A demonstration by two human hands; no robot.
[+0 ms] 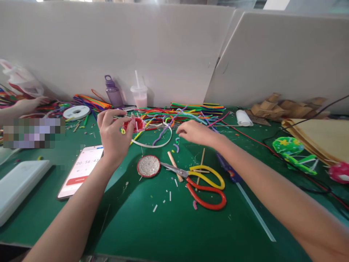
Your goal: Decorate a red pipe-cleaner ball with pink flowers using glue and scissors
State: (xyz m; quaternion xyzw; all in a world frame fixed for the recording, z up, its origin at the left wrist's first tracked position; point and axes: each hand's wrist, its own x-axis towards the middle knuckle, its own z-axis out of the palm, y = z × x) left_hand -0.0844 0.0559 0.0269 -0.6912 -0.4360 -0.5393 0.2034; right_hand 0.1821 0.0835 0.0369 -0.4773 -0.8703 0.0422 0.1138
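Observation:
My left hand (116, 133) is raised over the table with thumb and forefinger pinched; what sits at the fingertips is too small to name. A red dish-like piece (138, 125) lies just behind those fingers. Between the hands curves a thin white hoop (163, 145). My right hand (192, 133) hovers by the pipe cleaners (180, 114), fingers curled together, their tips partly hidden. Nearer to me lies a round disc (148, 166) with a beaded-looking face and red rim. Scissors (185, 174) with one yellow and one red handle touch it or nearly so.
Under my right forearm lies a blue glue gun (231, 173) with a clear glue stick (256, 213). A phone (81, 171) and white power bank (23, 189) are at left. A bottle (113, 92) and drink cup (139, 95) stand behind. Another person's hand (29, 108) is far left.

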